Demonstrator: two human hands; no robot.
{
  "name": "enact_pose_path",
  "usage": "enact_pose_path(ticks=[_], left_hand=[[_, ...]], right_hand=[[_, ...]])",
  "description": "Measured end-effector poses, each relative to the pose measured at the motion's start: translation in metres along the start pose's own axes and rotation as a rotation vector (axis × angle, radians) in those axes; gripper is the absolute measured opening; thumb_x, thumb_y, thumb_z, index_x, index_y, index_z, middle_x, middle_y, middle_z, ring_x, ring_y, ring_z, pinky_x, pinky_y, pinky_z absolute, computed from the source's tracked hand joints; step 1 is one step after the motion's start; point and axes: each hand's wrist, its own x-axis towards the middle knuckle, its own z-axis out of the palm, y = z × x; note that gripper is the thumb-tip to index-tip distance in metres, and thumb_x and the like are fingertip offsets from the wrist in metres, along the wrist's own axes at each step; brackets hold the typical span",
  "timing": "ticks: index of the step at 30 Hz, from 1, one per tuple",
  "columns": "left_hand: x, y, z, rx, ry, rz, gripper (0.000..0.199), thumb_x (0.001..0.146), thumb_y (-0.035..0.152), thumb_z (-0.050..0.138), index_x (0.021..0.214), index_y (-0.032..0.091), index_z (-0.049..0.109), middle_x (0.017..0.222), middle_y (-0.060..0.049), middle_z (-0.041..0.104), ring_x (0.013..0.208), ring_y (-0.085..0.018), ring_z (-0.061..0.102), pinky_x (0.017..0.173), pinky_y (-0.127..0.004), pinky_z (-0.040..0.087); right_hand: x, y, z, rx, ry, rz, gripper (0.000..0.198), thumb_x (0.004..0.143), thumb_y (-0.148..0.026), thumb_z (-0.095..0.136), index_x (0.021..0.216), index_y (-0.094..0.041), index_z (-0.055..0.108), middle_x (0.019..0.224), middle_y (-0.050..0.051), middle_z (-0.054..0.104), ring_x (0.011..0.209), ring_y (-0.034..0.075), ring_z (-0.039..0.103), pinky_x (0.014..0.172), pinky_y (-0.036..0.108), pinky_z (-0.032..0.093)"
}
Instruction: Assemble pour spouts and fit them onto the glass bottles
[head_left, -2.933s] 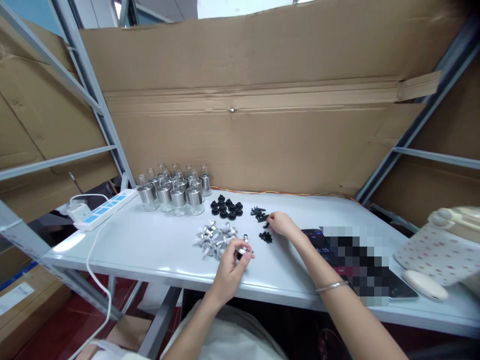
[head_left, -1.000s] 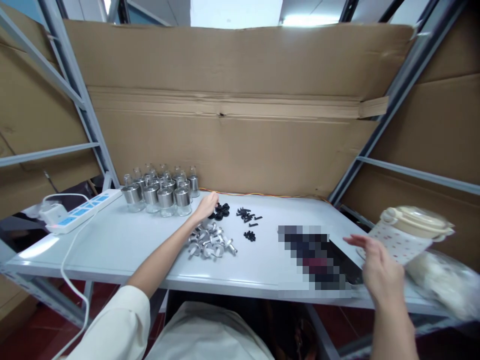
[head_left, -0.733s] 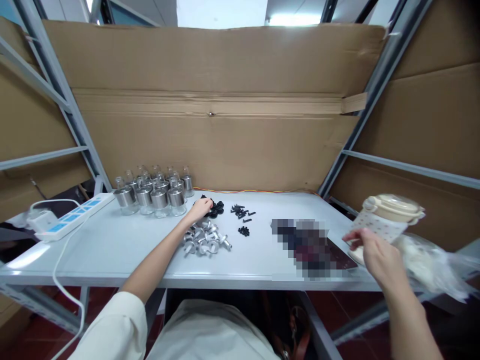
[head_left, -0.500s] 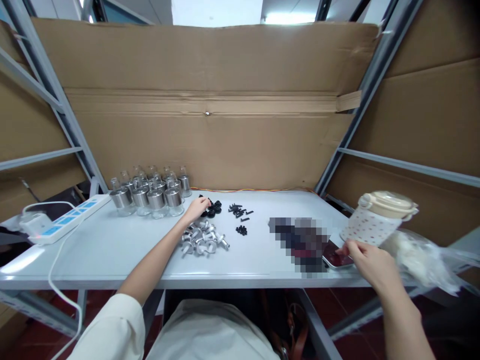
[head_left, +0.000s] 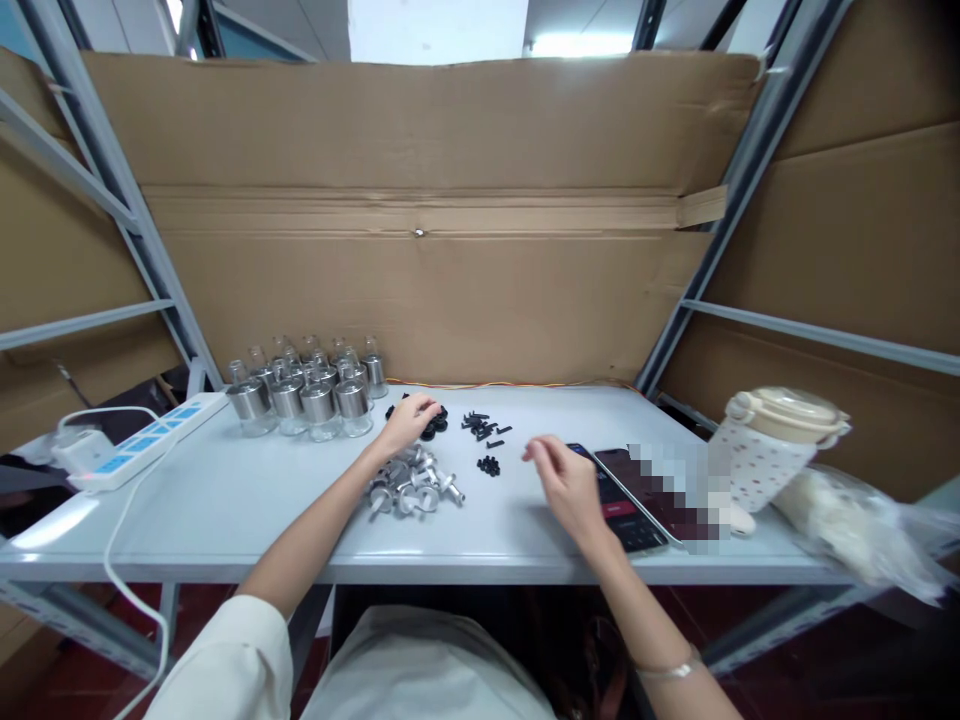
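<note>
My left hand (head_left: pixel 409 420) reaches over a cluster of black round caps (head_left: pixel 436 422), its fingers drawn together and pointing right. Whatever is between those fingertips is hidden. Just in front of it lies a pile of silver metal parts (head_left: pixel 416 485) with round flanges and short stems. My right hand (head_left: pixel 566 485) hovers over the table to the left of a dark phone (head_left: pixel 630 515). Its fingers are loosely bent, with nothing visible in them. Between my hands lie black screw-like pieces (head_left: pixel 478 425) and a small group of tiny black parts (head_left: pixel 489 466).
Several glass bottles (head_left: pixel 319 405) with metal bands stand at back left, beside a white power strip (head_left: pixel 150 440). At right are a second, partly blurred device (head_left: pixel 652 485), a dotted container (head_left: pixel 765 460) and a plastic bag (head_left: pixel 855 530). Cardboard (head_left: pixel 420 300) walls the back.
My right hand has left the device at the right and moved left towards the middle of the table. The left hand stays at the black caps. The view has shifted slightly.
</note>
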Motion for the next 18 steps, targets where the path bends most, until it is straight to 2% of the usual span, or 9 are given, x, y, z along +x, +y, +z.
enact_pose_path(ticks=[4, 9, 11, 13, 16, 18], left_hand=[[-0.005, 0.009, 0.003, 0.052, -0.035, 0.083, 0.024, 0.083, 0.034, 0.046, 0.075, 0.017, 0.061, 0.078, -0.003, 0.059, 0.075, -0.017, 0.052, 0.075, -0.027, 0.041], [-0.006, -0.001, 0.005, 0.112, -0.031, 0.08, 0.023, 0.084, 0.027, 0.045, 0.066, 0.016, 0.056, 0.068, -0.002, 0.052, 0.068, -0.016, 0.049, 0.072, -0.028, 0.04], [-0.007, -0.007, 0.006, 0.124, -0.021, 0.083, 0.019, 0.084, 0.026, 0.047, 0.07, 0.016, 0.056, 0.071, -0.002, 0.053, 0.071, -0.017, 0.051, 0.075, -0.03, 0.041], [-0.007, -0.01, 0.006, 0.124, -0.017, 0.096, 0.013, 0.083, 0.026, 0.05, 0.084, 0.015, 0.057, 0.078, -0.003, 0.055, 0.076, -0.017, 0.053, 0.077, -0.031, 0.042], [-0.008, -0.013, 0.007, 0.117, -0.02, 0.123, 0.027, 0.083, 0.026, 0.052, 0.109, 0.016, 0.049, 0.086, -0.004, 0.057, 0.081, -0.017, 0.055, 0.079, -0.031, 0.044], [-0.009, -0.015, 0.008, 0.117, -0.028, 0.146, 0.037, 0.082, 0.025, 0.054, 0.116, 0.017, 0.043, 0.088, -0.003, 0.056, 0.084, -0.017, 0.056, 0.081, -0.031, 0.045]], right_hand=[[0.049, -0.033, 0.055, 0.08, -0.239, -0.102, 0.021, 0.087, -0.037, 0.043, 0.084, -0.022, 0.057, 0.077, 0.003, 0.064, 0.065, 0.016, 0.054, 0.067, 0.027, 0.039], [0.095, -0.026, 0.103, 0.199, -0.453, -0.071, 0.015, 0.077, -0.03, 0.055, 0.067, -0.02, 0.049, 0.063, -0.001, 0.055, 0.06, 0.014, 0.05, 0.06, 0.024, 0.038], [0.099, -0.017, 0.112, 0.247, -0.521, -0.045, 0.015, 0.075, -0.029, 0.055, 0.066, -0.02, 0.047, 0.058, -0.003, 0.053, 0.056, 0.013, 0.05, 0.056, 0.023, 0.039], [0.098, -0.008, 0.116, 0.285, -0.558, -0.022, 0.013, 0.076, -0.029, 0.053, 0.069, -0.019, 0.047, 0.057, -0.003, 0.052, 0.054, 0.012, 0.05, 0.055, 0.023, 0.04], [0.095, -0.003, 0.114, 0.313, -0.575, -0.009, 0.015, 0.079, -0.032, 0.049, 0.072, -0.018, 0.049, 0.057, -0.004, 0.051, 0.053, 0.012, 0.048, 0.056, 0.024, 0.04], [0.093, -0.003, 0.111, 0.316, -0.587, -0.024, 0.02, 0.081, -0.035, 0.047, 0.07, -0.018, 0.05, 0.056, -0.003, 0.05, 0.054, 0.012, 0.047, 0.057, 0.024, 0.039]])
